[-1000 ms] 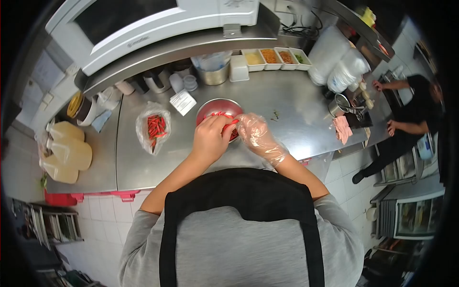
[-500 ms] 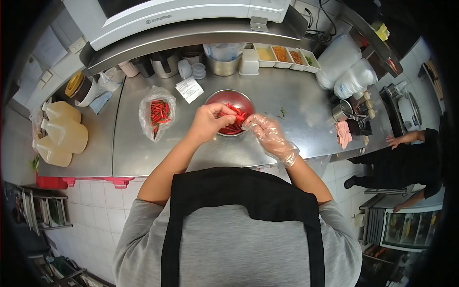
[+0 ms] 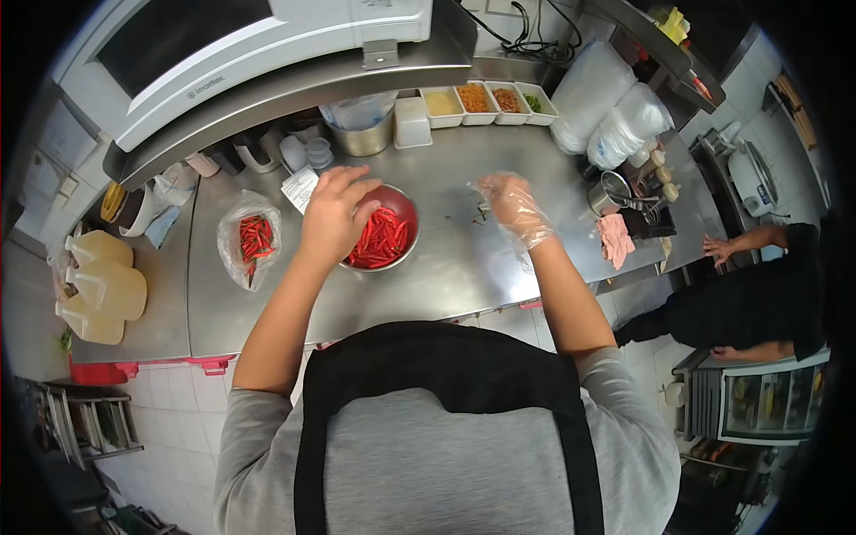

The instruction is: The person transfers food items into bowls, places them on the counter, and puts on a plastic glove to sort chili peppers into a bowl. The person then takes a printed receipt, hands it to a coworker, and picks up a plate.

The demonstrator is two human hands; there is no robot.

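We hover the bare left hand [image 3: 334, 214], grip wide and empty, over the round steel bowl [image 3: 403, 207] of red chillies [image 3: 382, 239]. We keep the plastic-gloved right hand [image 3: 510, 201], grip loose and empty, above the steel table [image 3: 464, 267]. Pick one chilli, judged easiest by its stem.

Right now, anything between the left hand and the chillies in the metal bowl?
Nothing visible. The left hand hangs over the near-left rim of the bowl, fingers spread, with the red chillies lying bare just beside it. The gloved right hand is off to the right over the bare counter, apart from the bowl.

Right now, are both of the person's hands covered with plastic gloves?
No, only the right hand wears a clear plastic glove; the left hand, over the bowl of red chillies, is bare.
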